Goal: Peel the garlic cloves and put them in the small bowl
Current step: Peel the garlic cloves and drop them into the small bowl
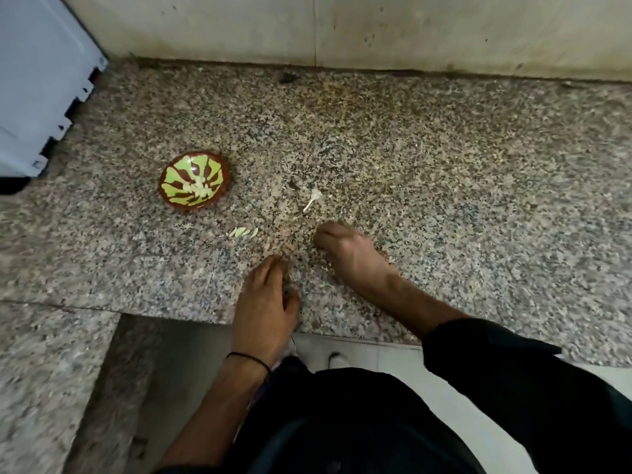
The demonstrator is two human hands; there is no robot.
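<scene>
A small brown bowl (194, 185) with a green pattern sits left of centre on the granite counter, with several peeled garlic cloves (197, 191) inside it. A few pale cloves (244, 232) lie loose on the counter between the bowl and my hands. A white garlic stem with skin (312, 199) lies just beyond my right hand. My left hand (265, 304) rests near the counter's front edge, its fingers and thumb curled round a pale papery scrap (293, 279). My right hand (345, 251) is knuckles-up on the counter with its fingers curled under and its fingertips hidden.
The speckled granite counter (444, 172) runs to a tiled wall (342, 29) at the back. A white appliance (37, 80) stands at the far left. The counter's front edge steps back at lower left, beside my left arm.
</scene>
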